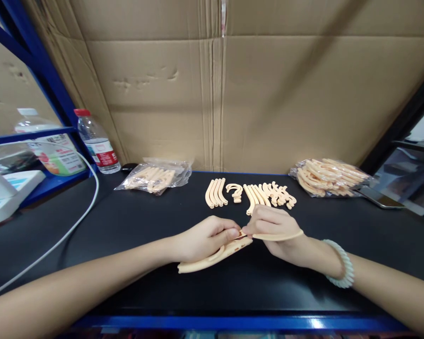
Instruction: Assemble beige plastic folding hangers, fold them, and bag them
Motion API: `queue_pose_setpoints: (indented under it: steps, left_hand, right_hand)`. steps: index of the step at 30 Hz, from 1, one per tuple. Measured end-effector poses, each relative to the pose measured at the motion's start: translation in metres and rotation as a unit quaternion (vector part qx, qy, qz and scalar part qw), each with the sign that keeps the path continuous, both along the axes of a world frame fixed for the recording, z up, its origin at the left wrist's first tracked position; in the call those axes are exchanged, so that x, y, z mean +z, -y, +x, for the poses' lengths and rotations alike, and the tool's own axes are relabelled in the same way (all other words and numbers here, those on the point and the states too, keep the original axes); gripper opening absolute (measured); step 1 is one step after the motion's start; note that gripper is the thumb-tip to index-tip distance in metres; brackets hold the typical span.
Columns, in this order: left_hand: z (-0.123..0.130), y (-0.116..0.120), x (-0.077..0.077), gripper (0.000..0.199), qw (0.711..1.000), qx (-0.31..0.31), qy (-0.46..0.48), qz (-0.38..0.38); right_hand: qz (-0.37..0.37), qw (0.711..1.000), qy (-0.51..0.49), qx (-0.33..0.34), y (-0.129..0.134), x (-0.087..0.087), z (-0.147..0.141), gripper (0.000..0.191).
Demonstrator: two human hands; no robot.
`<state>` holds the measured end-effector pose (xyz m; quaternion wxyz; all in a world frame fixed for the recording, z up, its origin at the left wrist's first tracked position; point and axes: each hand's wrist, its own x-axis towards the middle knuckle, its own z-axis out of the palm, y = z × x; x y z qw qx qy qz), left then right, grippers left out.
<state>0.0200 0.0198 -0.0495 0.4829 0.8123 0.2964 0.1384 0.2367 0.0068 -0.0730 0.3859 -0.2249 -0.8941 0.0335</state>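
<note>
My left hand [212, 238] is closed around a curved beige plastic piece [215, 258] with slots near its right end, held above the black table. Close beside it, my right hand [275, 223] is closed on a slimmer curved beige piece [279, 236], which runs along the palm toward the wrist. The fingertips of both hands nearly meet where the two pieces come together; whether the pieces are joined there is hidden. Behind the hands lie a row of curved beige bars [216, 193], a small group of hook-shaped parts [235, 192], more bars [256, 195] and small wavy parts [281, 194].
Clear bags of beige parts lie at the back left [153, 178] and back right [328, 176]. A red-capped water bottle [101, 146] stands left by a blue shelf frame [56, 188]. A white cable [81, 214] crosses the left side. Cardboard [162, 94] walls the back.
</note>
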Motion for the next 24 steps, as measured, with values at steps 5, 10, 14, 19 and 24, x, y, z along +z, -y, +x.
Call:
queue_pose_setpoints:
  steps: [5, 10, 14, 19, 24]
  left_hand:
    - [0.0, -0.003, -0.003, 0.038, 0.999, -0.012, 0.021, -0.028]
    - [-0.001, -0.012, -0.01, 0.041, 0.965, 0.001, 0.161, -0.206]
    - [-0.001, -0.026, -0.019, 0.027, 0.918, 0.038, 0.268, -0.29]
    - [0.0, -0.034, -0.02, 0.019, 0.884, 0.106, 0.314, -0.33]
    - [0.001, -0.032, -0.013, 0.012, 0.858, 0.151, 0.308, -0.382]
  right_hand:
    - [0.075, 0.996, 0.026, 0.05, 0.003, 0.016, 0.0, 0.023]
    - [0.019, 0.998, -0.059, -0.026, -0.006, 0.044, 0.018, 0.02]
    - [-0.151, 0.97, -0.022, -0.189, -0.04, 0.053, 0.06, 0.019]
    - [-0.318, 0.9, 0.083, -0.286, -0.075, 0.042, 0.103, 0.034]
    - [-0.34, 0.88, 0.096, -0.318, -0.082, 0.033, 0.109, 0.04]
